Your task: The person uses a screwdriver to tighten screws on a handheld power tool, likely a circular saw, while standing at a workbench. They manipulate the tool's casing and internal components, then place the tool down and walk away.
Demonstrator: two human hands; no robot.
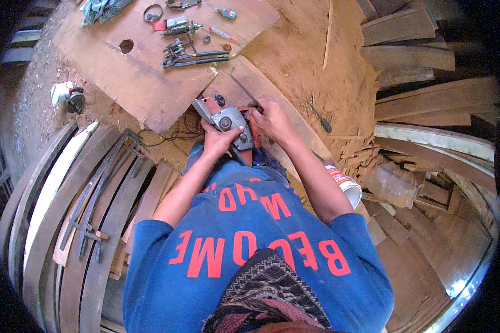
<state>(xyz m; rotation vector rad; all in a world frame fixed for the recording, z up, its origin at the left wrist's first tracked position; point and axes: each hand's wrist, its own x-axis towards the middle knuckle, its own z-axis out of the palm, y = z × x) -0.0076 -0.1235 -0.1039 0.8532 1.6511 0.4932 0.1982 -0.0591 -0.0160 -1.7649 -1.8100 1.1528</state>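
A silver and red electric planer [233,134] sits at my lap, over the near end of a wooden plank [294,139]. My left hand [216,139] grips its left side, thumb across the metal body near a round knob. My right hand [266,119] is closed at the planer's red right part; its fingertips are partly hidden. A thin metal rod [240,84] runs up and left from beside that hand; I cannot tell whether it is held. A dark-handled screwdriver [323,121] lies to the right of my right hand.
A board [94,55] bears motor parts [175,30], pliers [194,60], small tools and a grey-blue cloth [103,11]. Cables [166,139] trail at left, near another tool [75,100]. Curved planks [72,211] and clamps flank me. A white bucket [347,191] stands by my right elbow.
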